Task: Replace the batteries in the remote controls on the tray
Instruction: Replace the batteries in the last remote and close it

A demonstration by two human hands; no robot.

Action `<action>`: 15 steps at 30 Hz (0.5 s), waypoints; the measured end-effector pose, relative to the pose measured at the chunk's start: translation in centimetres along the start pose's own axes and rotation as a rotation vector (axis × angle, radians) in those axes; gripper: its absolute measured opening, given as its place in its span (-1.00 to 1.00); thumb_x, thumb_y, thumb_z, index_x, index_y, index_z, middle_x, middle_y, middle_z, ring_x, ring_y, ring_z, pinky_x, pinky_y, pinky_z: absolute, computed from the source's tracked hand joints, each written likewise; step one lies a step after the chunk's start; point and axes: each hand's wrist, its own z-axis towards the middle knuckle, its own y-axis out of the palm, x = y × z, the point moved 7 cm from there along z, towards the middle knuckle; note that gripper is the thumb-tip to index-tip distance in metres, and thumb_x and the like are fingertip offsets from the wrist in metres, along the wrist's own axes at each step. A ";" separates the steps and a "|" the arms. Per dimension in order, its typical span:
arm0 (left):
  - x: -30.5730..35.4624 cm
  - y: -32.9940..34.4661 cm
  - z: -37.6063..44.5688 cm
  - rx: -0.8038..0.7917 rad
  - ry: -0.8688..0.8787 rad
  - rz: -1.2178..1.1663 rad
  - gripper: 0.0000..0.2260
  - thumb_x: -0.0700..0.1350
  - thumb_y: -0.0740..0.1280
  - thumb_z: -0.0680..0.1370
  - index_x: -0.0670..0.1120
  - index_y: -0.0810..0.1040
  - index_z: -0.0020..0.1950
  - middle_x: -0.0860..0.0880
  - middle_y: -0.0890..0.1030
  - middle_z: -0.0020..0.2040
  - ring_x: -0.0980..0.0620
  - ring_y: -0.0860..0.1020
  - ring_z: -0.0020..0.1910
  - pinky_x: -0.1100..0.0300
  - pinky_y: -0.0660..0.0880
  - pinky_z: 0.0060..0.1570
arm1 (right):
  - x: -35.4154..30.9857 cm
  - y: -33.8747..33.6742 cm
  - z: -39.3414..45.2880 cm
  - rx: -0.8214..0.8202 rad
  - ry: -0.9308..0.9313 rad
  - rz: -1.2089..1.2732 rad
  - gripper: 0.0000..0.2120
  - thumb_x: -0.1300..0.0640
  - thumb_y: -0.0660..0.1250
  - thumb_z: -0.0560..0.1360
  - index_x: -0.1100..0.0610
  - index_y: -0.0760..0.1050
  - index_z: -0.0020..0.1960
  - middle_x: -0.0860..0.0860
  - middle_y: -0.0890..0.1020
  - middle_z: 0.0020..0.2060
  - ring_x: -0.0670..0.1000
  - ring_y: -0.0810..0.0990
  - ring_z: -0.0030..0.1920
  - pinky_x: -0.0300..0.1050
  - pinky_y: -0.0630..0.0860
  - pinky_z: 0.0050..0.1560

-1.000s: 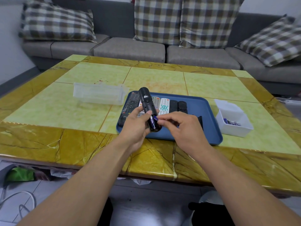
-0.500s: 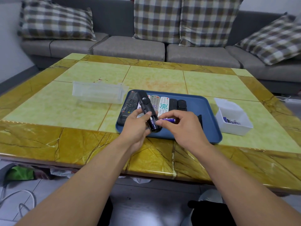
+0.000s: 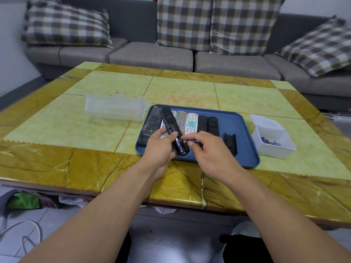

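My left hand (image 3: 160,149) grips a slim black remote (image 3: 171,124), held tilted above the blue tray (image 3: 241,147). Its battery bay is open and one purple battery (image 3: 179,146) sits inside. My right hand (image 3: 210,149) pinches a second purple battery (image 3: 192,142) just to the right of the bay. The black battery cover (image 3: 230,143) lies on the tray to the right. Several other remotes (image 3: 191,122) lie side by side across the tray's far half.
A white box (image 3: 273,147) holding batteries stands right of the tray. A clear plastic container (image 3: 115,109) sits to the tray's left. The yellow marble table (image 3: 76,168) fronts a grey sofa with checked cushions. Bags and cables lie on the floor at lower left.
My right hand has drawn a purple battery sideways out of the remote's bay and now holds it clear to the right. My left hand tilted the remote slightly.
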 end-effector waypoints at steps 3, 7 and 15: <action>0.2 -0.2 0.1 0.028 0.019 0.000 -0.75 -0.24 0.28 0.66 -0.17 0.49 0.34 -0.19 0.70 0.13 -0.12 0.70 -0.01 -0.04 0.68 -0.08 | -0.2 -0.2 -0.2 0.063 0.003 -0.005 -0.87 0.05 0.28 0.63 -0.07 0.56 0.13 -0.15 0.66 -0.12 -0.16 0.57 -0.17 -0.29 0.42 -0.22; 0.4 0.2 -0.1 -0.001 0.036 -0.014 -0.76 -0.24 0.28 0.66 -0.20 0.50 0.32 -0.22 0.69 0.15 -0.10 0.69 -0.04 -0.02 0.68 -0.08 | -0.3 -0.8 -0.2 0.182 0.010 0.044 -0.93 0.01 0.43 0.53 -0.02 0.56 -0.06 -0.11 0.64 -0.28 -0.15 0.58 -0.23 -0.28 0.47 -0.28; 0.6 -0.1 -0.1 0.010 0.059 -0.022 -0.76 -0.24 0.26 0.67 -0.21 0.47 0.34 -0.18 0.71 0.10 -0.10 0.71 -0.05 0.02 0.66 -0.12 | -0.6 -0.7 -0.3 0.165 -0.046 -0.003 -0.77 0.05 0.51 0.46 0.00 0.70 0.11 -0.15 0.66 -0.21 -0.21 0.56 -0.24 -0.36 0.48 -0.16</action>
